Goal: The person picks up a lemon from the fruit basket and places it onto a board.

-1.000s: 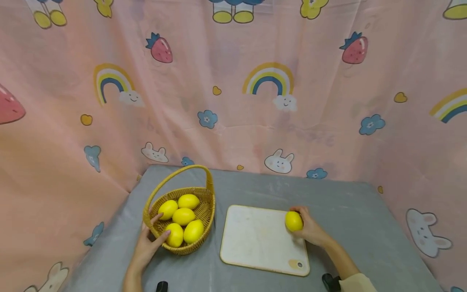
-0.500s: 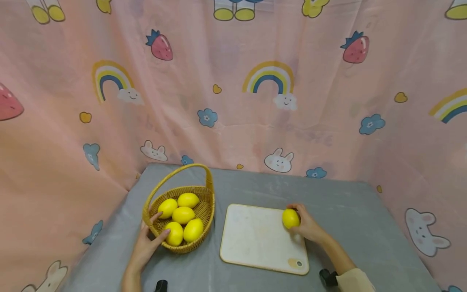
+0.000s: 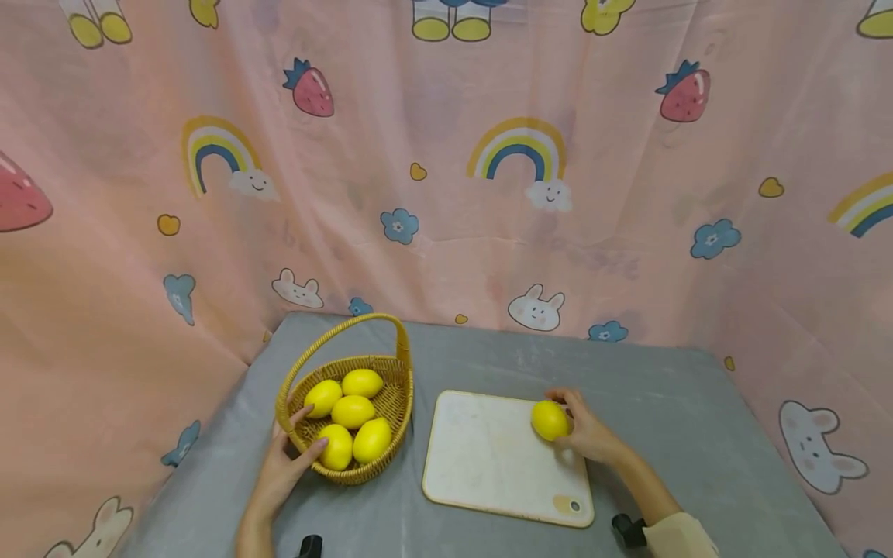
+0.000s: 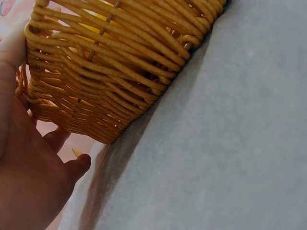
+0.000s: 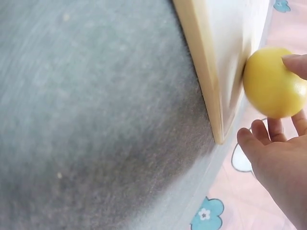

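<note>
Lemon [image 3: 549,421] | near-round outline, pointing and long axis unclear | right hand [image 3: 589,435] grips it | left hand [image 3: 281,467] grips basket [image 3: 354,475]

I saw pink curtain [image 3: 474,263] hung on three sides | rainbows [image 3: 516,133] and strawberries [image 3: 314,93] dotted it | grey tabletop [image 3: 698,449] spread below!

- Basket [image 3: 399,391]: woven strands, wicker-like, ridged and rough; slight sheen in left wrist view. Handle [image 3: 403,342] wrapped in similar strands.
- Lemons in basket [image 3: 353,411]: smooth skin, soft shine; real or plastic, cannot tell.
- Held lemon [image 3: 549,420]: smooth, pale glossy patch in right wrist view.
- Board [image 3: 498,457]: smooth white face, low sheen; side edge wood-like, matt.
- Table cover [image 3: 663,418]: grey, cloth-like, matt, faintly mottled.
- Backdrop [image 3: 446,271]: printed cloth, creased, mostly matt.
- Sleeve [image 3: 680,535]: matt cloth.
</note>
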Tool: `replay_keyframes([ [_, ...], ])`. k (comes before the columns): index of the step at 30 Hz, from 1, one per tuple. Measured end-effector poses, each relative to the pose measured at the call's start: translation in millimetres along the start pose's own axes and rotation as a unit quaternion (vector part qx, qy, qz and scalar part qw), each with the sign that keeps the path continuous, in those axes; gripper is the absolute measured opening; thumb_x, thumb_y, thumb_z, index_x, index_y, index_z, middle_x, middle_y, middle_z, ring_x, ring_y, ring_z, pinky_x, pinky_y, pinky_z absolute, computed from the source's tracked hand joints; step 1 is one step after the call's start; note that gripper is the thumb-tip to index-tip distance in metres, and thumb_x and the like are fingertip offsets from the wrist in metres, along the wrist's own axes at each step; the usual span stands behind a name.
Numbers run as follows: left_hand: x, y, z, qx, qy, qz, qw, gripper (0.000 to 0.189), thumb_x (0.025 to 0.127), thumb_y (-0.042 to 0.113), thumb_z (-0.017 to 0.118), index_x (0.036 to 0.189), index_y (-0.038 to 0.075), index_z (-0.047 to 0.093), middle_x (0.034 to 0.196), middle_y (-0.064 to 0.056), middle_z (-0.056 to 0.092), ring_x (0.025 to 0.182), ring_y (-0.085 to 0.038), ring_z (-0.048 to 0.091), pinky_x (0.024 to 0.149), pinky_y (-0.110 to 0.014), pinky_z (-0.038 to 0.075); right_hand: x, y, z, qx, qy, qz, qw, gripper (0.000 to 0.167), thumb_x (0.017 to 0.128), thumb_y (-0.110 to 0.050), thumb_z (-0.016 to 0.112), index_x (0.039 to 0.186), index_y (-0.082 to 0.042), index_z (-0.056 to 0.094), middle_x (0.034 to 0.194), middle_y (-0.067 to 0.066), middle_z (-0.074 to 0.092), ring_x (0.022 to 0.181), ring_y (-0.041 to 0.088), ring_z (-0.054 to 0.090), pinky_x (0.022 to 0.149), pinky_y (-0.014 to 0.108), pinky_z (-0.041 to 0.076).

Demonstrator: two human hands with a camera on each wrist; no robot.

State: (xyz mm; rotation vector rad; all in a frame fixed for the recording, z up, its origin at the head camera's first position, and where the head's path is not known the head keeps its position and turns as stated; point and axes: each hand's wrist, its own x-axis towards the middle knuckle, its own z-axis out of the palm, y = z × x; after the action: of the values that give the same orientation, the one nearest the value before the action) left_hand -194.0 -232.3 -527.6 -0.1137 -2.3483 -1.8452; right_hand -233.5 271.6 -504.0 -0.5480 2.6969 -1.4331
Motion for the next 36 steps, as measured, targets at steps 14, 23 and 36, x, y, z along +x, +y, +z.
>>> replay_keyframes([
  [14, 0.2, 0.4, 0.1, -0.001, -0.001, -0.006, 1.0, 0.061, 0.091, 0.013, 0.072, 0.146, 0.008, 0.046, 0.166, -0.011, -0.002, 0.149, -0.039, 0.007, 0.093, -0.002, 0.024, 1.6, -4, 2, -0.021, -0.002, 0.01, 0.9997, 0.068, 0.075, -0.001, 0.079, 0.133, 0.007, 0.045, 0.13, 0.026, 0.039, 0.114, 0.042, 0.044, 0.098, 0.06, 0.037],
  [23, -0.8, 2.1, 0.1, -0.003, -0.002, -0.003, 1.0, 0.061, 0.091, 0.012, 0.071, 0.146, 0.008, 0.046, 0.166, -0.01, -0.002, 0.149, -0.039, 0.007, 0.093, -0.002, 0.025, 2.9, -3, 2, -0.008, 0.001, 0.019, 0.9998, 0.071, 0.075, 0.003, 0.078, 0.136, 0.011, 0.042, 0.131, 0.027, 0.039, 0.119, 0.043, 0.042, 0.1, 0.061, 0.036],
  [36, 0.2, 0.9, -0.6, 0.002, 0.004, 0.008, 1.0, 0.06, 0.089, 0.01, 0.073, 0.144, 0.007, 0.048, 0.166, -0.012, 0.001, 0.149, -0.04, 0.005, 0.113, -0.062, 0.013, 10.5, -10, -10, 0.005, 0.027, -0.01, 0.9996, 0.07, 0.083, 0.0, 0.075, 0.14, 0.012, 0.038, 0.138, 0.033, 0.034, 0.127, 0.052, 0.031, 0.105, 0.069, 0.023],
])
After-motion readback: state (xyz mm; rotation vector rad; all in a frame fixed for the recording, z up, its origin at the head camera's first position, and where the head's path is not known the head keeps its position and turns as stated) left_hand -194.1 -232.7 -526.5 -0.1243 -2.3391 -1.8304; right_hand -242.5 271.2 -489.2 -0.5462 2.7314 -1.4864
